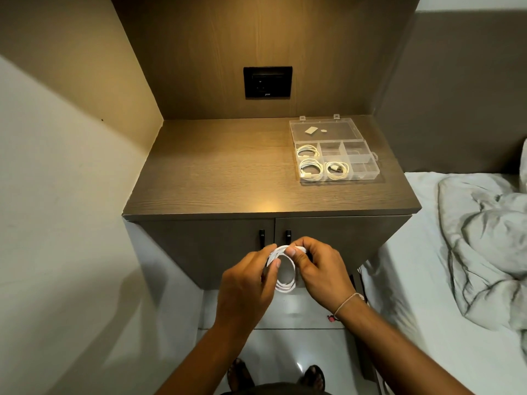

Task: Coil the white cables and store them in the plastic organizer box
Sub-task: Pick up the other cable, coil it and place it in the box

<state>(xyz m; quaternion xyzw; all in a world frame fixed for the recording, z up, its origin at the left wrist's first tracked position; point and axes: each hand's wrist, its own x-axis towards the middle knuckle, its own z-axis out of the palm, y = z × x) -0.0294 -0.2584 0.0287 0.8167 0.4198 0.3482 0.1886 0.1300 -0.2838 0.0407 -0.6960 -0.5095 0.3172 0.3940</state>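
A white cable (286, 285) is wound into a small round coil, held in the air in front of the cabinet doors. My left hand (247, 286) pinches the coil's left side. My right hand (320, 270) grips its top right, with the cable's end under the fingers. The clear plastic organizer box (370, 174) lies open at the back right of the wooden cabinet top (216, 172), its lid (325, 132) folded back. Three coiled white cables (310, 168) sit in its left and middle compartments; the right compartments look empty.
A black wall socket (267, 82) is set in the wood panel behind the cabinet. A bed with a rumpled grey blanket (484, 246) stands at the right. A white wall closes the left side. Two black door handles (274, 238) are just beyond my hands.
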